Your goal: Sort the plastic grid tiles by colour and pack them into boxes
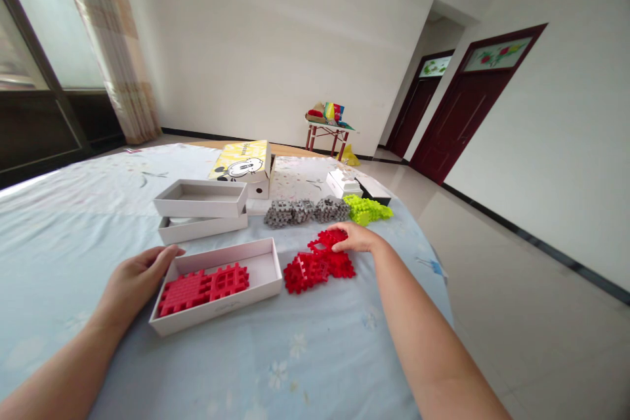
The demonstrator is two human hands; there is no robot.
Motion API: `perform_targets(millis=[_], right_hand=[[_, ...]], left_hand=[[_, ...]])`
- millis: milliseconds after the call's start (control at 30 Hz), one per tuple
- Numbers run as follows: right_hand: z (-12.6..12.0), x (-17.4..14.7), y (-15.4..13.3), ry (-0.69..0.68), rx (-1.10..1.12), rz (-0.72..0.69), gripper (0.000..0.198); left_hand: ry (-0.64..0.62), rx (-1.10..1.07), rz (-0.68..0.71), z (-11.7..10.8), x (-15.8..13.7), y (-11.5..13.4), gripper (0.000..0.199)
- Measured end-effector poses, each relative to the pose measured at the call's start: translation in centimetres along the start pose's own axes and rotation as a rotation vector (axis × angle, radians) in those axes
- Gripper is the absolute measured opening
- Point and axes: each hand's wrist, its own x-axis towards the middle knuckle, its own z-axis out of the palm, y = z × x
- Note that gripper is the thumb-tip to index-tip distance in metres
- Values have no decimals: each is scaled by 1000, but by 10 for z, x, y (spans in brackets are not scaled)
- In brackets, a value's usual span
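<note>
A white open box (pixel 221 310) stands near the table's front, with red interlocking building blocks (pixel 207 289) lying flat in its left part. My left hand (pixel 140 275) is closed at the box's far left corner, thumb along the rim; some fingers are hidden. Right of the box lies a loose pile of red blocks (pixel 308 269). At the far side of this pile, my right hand (pixel 355 237) has thumb and fingers closed on a red block (pixel 329 237). Behind are heaps of grey blocks (pixel 295 211) and yellow-green blocks (pixel 367 209).
Two more white box parts (pixel 201 210) are stacked behind the box. A yellow cartoon carton (pixel 243 161), a small white box (pixel 343 182) and a black tray (pixel 377 191) stand farther back. The round table wears a pale blue floral cloth (pixel 315 348).
</note>
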Motion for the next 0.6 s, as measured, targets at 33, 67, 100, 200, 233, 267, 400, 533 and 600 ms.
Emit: perform_targets(millis=[33, 67, 100, 200, 233, 267, 400, 533, 600], right_hand=[[-1, -2, 3, 3, 47, -1, 59], [-1, -4, 5, 6, 84, -4, 60], [-1, -6, 8, 9, 114, -10, 60], [3, -7, 15, 38, 149, -28, 60], [5, -6, 18, 69, 139, -26, 60], [7, -5, 20, 115, 118, -18, 60], [12, -2, 26, 290, -39, 24, 60], [10, -2, 29, 255, -113, 21, 59], [9, -2, 30, 239, -82, 13, 58]], left_hand=[[10, 1, 21, 0, -2, 2, 40], [18, 2, 42, 0, -4, 4, 38], [24, 4, 60, 0, -6, 5, 38], [24, 7, 70, 0, -7, 7, 39], [21, 6, 59, 0, -6, 7, 39], [17, 4, 39, 0, -5, 6, 40], [-11, 11, -34, -1, 1, 3, 46], [-23, 17, -26, -2, 2, 1, 47], [-26, 20, -28, -1, 2, 0, 48]])
